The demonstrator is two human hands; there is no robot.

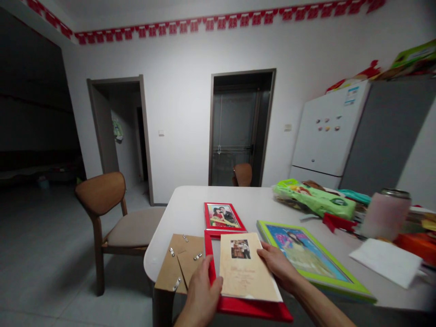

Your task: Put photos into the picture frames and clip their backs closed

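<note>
A red picture frame (248,306) lies at the table's near edge with a beige printed card (245,277) bearing a small photo resting in it. My left hand (200,290) grips the frame's left rail, fingers curled over it. My right hand (279,268) holds the card's right edge, fingers closed on it. A brown backing board (179,265) with metal clips lies just left of the frame. Behind it lies a smaller red-framed photo (223,218). A green-framed picture (311,259) lies to the right.
On the white table (190,204) at the right stand a green plastic pack (315,197), a pink tumbler (384,213), a white paper (386,261) and assorted clutter. A wooden chair (116,218) stands at left; a fridge (330,134) stands behind.
</note>
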